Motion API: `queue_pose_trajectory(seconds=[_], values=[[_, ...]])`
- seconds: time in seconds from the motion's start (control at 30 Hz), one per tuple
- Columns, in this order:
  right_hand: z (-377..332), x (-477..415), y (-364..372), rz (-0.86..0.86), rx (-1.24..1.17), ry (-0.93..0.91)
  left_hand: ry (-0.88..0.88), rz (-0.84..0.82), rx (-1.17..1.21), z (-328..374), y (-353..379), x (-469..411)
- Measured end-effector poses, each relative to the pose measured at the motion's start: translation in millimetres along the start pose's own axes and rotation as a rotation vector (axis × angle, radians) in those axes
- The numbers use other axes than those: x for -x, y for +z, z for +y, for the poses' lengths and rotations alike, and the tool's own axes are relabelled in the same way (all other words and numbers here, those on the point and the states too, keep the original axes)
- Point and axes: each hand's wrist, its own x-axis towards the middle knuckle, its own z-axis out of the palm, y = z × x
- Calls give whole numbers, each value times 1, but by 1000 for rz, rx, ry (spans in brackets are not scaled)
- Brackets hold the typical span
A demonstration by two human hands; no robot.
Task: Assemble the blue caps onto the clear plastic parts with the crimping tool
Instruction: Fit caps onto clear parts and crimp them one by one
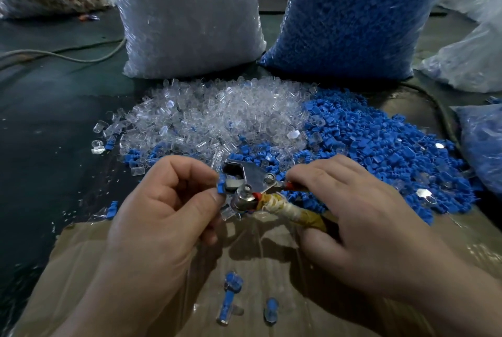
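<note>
Left of the crimping tool (255, 177), the left grip (163, 211) pinches a blue cap (221, 186) between thumb and forefinger, the cap touching the tool's head. The tool's long axis runs right and toward the person into the right grip (361, 214), which is curled round its taped handles.

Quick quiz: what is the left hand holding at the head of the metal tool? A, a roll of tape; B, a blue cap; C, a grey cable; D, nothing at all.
B: the left hand pinches a blue cap between thumb and forefinger, right at the metal head of the crimping tool, which the right hand grips.
</note>
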Motion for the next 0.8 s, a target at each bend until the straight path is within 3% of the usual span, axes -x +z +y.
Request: queue_pose_trajectory(seconds=[0.4,0.8], values=[[1,-3,3,-17,56,-48,-17,-66,-50,7,0,2],[6,-1,2,46,32,34,15,57,-129,8,-3,1]])
